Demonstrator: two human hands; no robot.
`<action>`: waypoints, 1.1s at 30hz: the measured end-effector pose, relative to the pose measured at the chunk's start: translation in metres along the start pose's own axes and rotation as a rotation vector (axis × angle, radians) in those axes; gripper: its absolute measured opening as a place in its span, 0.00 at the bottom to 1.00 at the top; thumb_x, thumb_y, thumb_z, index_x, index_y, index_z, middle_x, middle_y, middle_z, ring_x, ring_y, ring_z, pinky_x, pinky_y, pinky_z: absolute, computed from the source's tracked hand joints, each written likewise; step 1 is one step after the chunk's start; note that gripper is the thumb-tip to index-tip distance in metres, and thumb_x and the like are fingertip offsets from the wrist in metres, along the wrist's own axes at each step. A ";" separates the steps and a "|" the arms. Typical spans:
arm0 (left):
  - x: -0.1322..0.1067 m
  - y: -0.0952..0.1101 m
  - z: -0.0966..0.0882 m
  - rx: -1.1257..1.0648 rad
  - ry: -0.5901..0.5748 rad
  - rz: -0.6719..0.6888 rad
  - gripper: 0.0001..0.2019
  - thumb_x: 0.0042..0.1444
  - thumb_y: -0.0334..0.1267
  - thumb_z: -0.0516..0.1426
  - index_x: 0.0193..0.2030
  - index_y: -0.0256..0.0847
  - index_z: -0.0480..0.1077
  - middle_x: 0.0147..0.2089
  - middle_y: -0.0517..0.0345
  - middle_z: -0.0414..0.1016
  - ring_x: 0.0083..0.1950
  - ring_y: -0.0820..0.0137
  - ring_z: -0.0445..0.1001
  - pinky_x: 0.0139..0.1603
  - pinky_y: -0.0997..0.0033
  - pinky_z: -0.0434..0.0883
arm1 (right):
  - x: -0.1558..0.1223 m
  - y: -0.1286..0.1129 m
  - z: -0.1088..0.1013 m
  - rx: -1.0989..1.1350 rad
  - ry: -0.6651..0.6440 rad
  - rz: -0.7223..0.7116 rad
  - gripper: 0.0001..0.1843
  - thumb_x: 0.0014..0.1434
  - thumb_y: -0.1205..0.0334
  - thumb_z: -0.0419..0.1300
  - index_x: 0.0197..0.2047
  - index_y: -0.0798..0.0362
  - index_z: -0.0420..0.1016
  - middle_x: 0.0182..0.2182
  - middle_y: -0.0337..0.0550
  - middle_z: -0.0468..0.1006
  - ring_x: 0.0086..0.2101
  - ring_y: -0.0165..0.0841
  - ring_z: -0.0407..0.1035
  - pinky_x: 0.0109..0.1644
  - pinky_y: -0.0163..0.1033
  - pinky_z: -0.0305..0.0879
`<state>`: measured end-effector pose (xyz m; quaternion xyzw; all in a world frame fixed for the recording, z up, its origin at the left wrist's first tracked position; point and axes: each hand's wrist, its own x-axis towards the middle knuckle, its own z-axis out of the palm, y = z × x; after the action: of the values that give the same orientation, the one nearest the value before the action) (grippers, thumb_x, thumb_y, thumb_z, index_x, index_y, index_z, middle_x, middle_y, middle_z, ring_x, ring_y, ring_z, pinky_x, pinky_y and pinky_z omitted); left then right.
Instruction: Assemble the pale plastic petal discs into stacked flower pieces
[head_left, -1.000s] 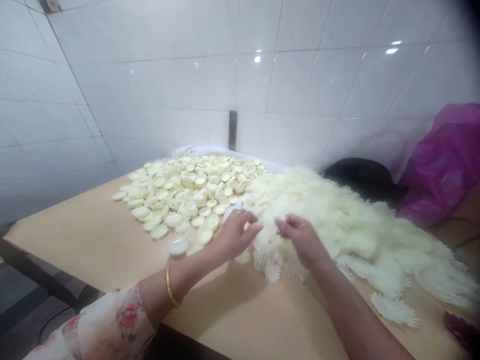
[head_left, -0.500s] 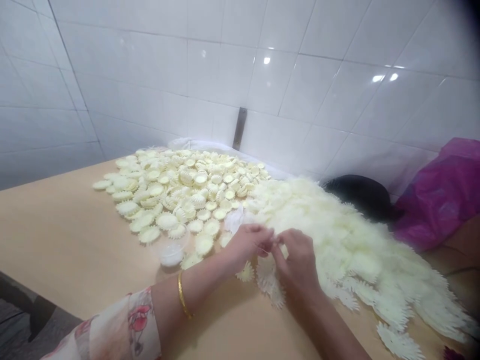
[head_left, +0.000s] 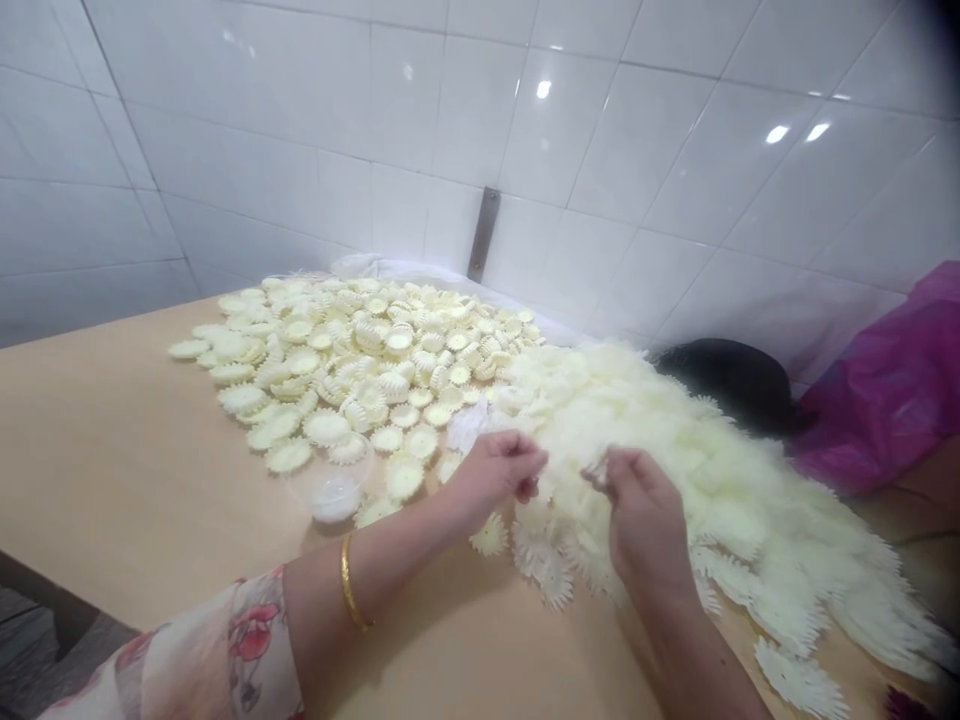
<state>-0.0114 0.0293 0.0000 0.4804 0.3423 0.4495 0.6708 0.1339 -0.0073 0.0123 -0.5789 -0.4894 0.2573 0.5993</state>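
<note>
Frilled pale sheets [head_left: 727, 480], spread right of centre on the worktop [head_left: 480, 640]. Left hand [head_left: 491, 485]: fingers pinched, any hold indiscernible; right hand [head_left: 646, 525]: fingertips closed on a small blurred item [head_left: 596, 473]; the pair just parted, joint handling apparently paused. Beyond, leftward: heaped cupped pieces [head_left: 367, 370].

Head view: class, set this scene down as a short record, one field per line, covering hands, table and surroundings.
Left hand: left hand, fingers curled; anything held is too small to tell
Right hand: right hand, fingers curled, something blurred at the tips
Hands: apart
Left wrist: gold bangle
Table, left: pale cups, heaped
Table, right: frilled discs, heaped
Near left forearm: tub
Far right: pink bag
Behind: tiled wall
</note>
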 end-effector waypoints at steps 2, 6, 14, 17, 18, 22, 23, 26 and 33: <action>0.001 -0.002 -0.002 0.023 -0.005 -0.017 0.10 0.43 0.41 0.61 0.25 0.37 0.66 0.21 0.61 0.65 0.22 0.76 0.65 0.27 0.73 0.62 | 0.006 0.002 -0.008 -0.062 0.113 -0.019 0.12 0.56 0.55 0.53 0.24 0.51 0.63 0.23 0.38 0.67 0.28 0.32 0.62 0.36 0.37 0.58; 0.001 -0.002 -0.004 0.126 0.058 -0.001 0.09 0.49 0.41 0.56 0.28 0.37 0.64 0.20 0.62 0.64 0.22 0.76 0.66 0.27 0.73 0.62 | 0.017 0.010 -0.021 -0.418 0.079 -0.246 0.09 0.53 0.57 0.55 0.34 0.54 0.69 0.30 0.45 0.72 0.33 0.37 0.66 0.39 0.41 0.59; 0.006 0.005 0.011 0.567 0.110 0.241 0.10 0.51 0.44 0.53 0.29 0.38 0.66 0.25 0.60 0.66 0.26 0.74 0.64 0.29 0.71 0.64 | 0.020 0.020 -0.025 -0.692 0.170 -0.696 0.10 0.58 0.64 0.50 0.32 0.54 0.72 0.33 0.47 0.74 0.37 0.38 0.66 0.40 0.43 0.59; 0.010 0.013 0.016 0.848 0.093 0.353 0.15 0.52 0.48 0.52 0.35 0.38 0.69 0.38 0.52 0.71 0.39 0.66 0.67 0.37 0.66 0.64 | 0.019 0.020 -0.023 -0.669 0.159 -0.762 0.10 0.59 0.64 0.50 0.33 0.54 0.72 0.33 0.47 0.75 0.37 0.38 0.67 0.40 0.43 0.59; 0.010 0.016 0.015 0.930 0.108 0.404 0.16 0.52 0.49 0.52 0.37 0.38 0.69 0.40 0.51 0.71 0.43 0.63 0.66 0.39 0.64 0.64 | 0.018 0.020 -0.022 -0.659 0.140 -0.786 0.09 0.59 0.65 0.50 0.34 0.54 0.72 0.33 0.47 0.75 0.37 0.38 0.67 0.40 0.43 0.59; -0.004 0.022 -0.001 1.207 0.209 0.542 0.13 0.56 0.43 0.49 0.33 0.39 0.70 0.34 0.51 0.71 0.45 0.62 0.63 0.43 0.63 0.62 | 0.011 0.020 -0.015 -0.640 0.041 -0.882 0.08 0.57 0.65 0.52 0.34 0.54 0.73 0.33 0.46 0.75 0.38 0.37 0.66 0.42 0.43 0.59; -0.011 0.021 -0.007 1.271 0.214 0.552 0.13 0.56 0.41 0.48 0.31 0.38 0.70 0.32 0.51 0.71 0.44 0.62 0.62 0.43 0.63 0.62 | 0.009 0.020 -0.013 -0.639 0.030 -0.898 0.07 0.57 0.65 0.53 0.33 0.54 0.73 0.33 0.46 0.75 0.38 0.38 0.66 0.42 0.43 0.59; -0.033 0.012 -0.019 1.416 0.125 0.523 0.11 0.55 0.41 0.50 0.32 0.37 0.71 0.34 0.49 0.71 0.44 0.61 0.61 0.41 0.63 0.62 | 0.005 0.019 -0.010 -0.629 0.027 -0.918 0.06 0.56 0.65 0.54 0.31 0.54 0.72 0.32 0.46 0.75 0.37 0.38 0.65 0.41 0.43 0.59; -0.060 -0.006 -0.026 1.392 0.051 0.322 0.02 0.48 0.33 0.55 0.27 0.37 0.67 0.35 0.50 0.68 0.44 0.61 0.60 0.41 0.63 0.61 | -0.002 0.018 -0.005 -0.585 -0.006 -0.891 0.06 0.56 0.66 0.54 0.30 0.53 0.71 0.31 0.45 0.74 0.36 0.38 0.64 0.41 0.44 0.59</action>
<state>-0.0548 -0.0183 -0.0124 0.8310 0.4902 0.2312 0.1255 0.1426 -0.0077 -0.0044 -0.4572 -0.7408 -0.1679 0.4627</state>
